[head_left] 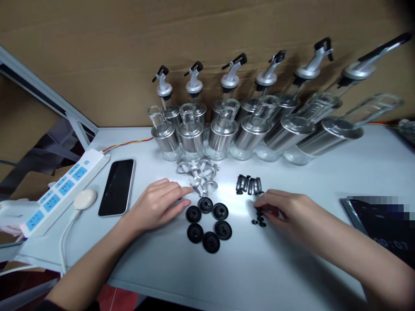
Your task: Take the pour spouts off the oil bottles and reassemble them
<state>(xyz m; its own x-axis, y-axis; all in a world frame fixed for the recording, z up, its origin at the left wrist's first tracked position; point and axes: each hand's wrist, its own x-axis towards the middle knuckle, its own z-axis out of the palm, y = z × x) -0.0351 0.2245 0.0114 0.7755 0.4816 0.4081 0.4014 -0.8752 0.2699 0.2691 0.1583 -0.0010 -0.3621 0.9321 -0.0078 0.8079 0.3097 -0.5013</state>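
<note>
Black plugs, right of centre: probably light, rubbery, prone to roll; best pinched by the sides. Right hand: fingers narrowed over plugs; grip, cannot tell. Left hand, centre-left: loosely spread, beside metal spouts. Black levers, just above plugs, crowd access. Glass bottles, upper centre: likely fragile.

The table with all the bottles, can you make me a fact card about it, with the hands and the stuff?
Left hand: by the silver parts; can't tell if touching
Right hand: at the small black pieces; can't tell if it holds one
Black discs: six, in a ring
Black levers: lined up beyond the right hand
Front bottles: six, no spouts
Back bottles: six, with spouts
Phone: dark screen, beside the power strip
</note>
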